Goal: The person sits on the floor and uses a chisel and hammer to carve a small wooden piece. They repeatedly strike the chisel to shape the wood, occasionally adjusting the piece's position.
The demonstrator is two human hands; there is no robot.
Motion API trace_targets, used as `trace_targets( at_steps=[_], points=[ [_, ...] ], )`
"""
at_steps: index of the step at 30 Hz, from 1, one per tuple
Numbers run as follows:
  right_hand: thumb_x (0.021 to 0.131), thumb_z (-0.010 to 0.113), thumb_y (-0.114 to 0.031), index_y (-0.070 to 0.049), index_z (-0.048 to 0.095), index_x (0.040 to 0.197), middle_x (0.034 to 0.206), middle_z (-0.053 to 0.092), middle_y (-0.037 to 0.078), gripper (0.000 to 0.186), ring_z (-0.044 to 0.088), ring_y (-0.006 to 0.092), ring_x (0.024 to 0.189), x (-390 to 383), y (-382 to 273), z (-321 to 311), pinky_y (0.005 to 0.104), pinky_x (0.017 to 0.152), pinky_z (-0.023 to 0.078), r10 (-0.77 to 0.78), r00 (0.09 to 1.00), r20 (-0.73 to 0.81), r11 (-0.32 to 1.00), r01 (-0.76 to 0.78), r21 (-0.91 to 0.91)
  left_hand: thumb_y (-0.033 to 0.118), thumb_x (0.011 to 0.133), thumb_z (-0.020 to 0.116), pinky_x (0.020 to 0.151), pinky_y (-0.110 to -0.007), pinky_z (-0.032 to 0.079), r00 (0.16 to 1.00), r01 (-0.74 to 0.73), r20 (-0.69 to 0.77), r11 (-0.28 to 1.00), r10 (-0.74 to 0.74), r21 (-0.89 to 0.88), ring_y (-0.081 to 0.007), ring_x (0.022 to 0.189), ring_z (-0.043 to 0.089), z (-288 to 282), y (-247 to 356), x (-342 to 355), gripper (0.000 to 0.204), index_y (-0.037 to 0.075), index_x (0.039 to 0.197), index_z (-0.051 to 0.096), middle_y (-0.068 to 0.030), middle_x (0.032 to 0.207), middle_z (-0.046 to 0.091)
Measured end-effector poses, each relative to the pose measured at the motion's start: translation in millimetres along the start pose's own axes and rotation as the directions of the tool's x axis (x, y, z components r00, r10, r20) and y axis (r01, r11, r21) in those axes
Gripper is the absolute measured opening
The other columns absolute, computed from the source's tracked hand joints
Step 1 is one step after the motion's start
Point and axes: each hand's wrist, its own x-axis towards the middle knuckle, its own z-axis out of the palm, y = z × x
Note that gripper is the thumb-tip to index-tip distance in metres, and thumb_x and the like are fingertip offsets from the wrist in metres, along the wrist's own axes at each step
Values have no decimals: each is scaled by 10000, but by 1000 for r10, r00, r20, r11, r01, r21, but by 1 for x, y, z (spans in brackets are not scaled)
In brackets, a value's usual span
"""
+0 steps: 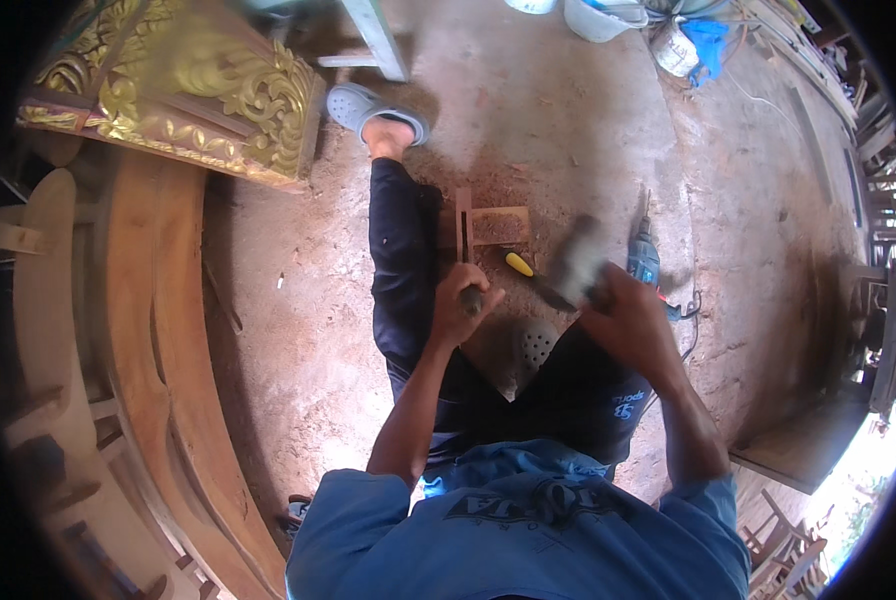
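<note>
My left hand point(458, 305) is wrapped round a chisel point(472, 299), its dark handle end pointing up at me. The chisel stands against a narrow wooden piece point(463, 205) with a dark slot, between my legs. A flat wooden block point(501, 224) joins or touches that piece on its right; I cannot tell which. My right hand point(623, 312) grips a mallet point(576, 265), smeared by motion and raised to the right of the chisel. Beyond the mallet lies a tool with a yellow handle point(519, 264), partly hidden.
A blue power drill point(644, 258) lies on the floor to the right, its cord beside it. Long wooden planks point(183, 330) and a gold carved panel point(268, 100) stand on the left. Buckets point(603, 18) sit at the far side. Wood shavings cover the ground near the workpiece.
</note>
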Motion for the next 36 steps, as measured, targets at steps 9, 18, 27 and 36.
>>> trace_targets(
  at_steps=[9, 18, 27, 36],
  points=[
    [827, 664, -102, 11, 642, 1011, 661, 598, 60, 217, 552, 129, 500, -49, 69, 14, 314, 474, 442, 437, 889, -135, 878, -389, 278, 125, 875, 769, 522, -240, 386, 664, 718, 12, 632, -748, -292, -54, 569, 517, -6, -66, 126, 203, 101, 750, 610, 43, 676, 578],
    [830, 725, -120, 25, 642, 1080, 734, 666, 140, 301, 653, 211, 597, -23, 18, 19, 352, 561, 501, 236, 969, -79, 934, -203, 295, 54, 891, 750, 589, -220, 408, 805, 510, -41, 725, -592, -463, -31, 620, 496, -20, -5, 43, 189, 106, 797, 595, 58, 687, 547],
    [810, 733, -162, 0, 636, 1072, 860, 685, 225, 323, 690, 418, 800, 6, -89, 7, 442, 714, 538, -315, 944, -92, 919, 328, 219, -11, 888, 733, 637, -192, 435, 860, 380, -146, 804, -489, -457, -4, 725, 521, -19, 20, 36, 172, 91, 848, 600, 75, 792, 566],
    [838, 703, -84, 10, 645, 1142, 924, 724, 202, 323, 743, 297, 860, 13, -107, 5, 367, 780, 548, -500, 864, -57, 851, 502, 155, 137, 903, 748, 836, -247, 524, 861, 310, -187, 780, -472, -544, -70, 942, 625, -20, 35, 40, 292, 5, 1148, 659, -8, 1052, 690]
  ],
)
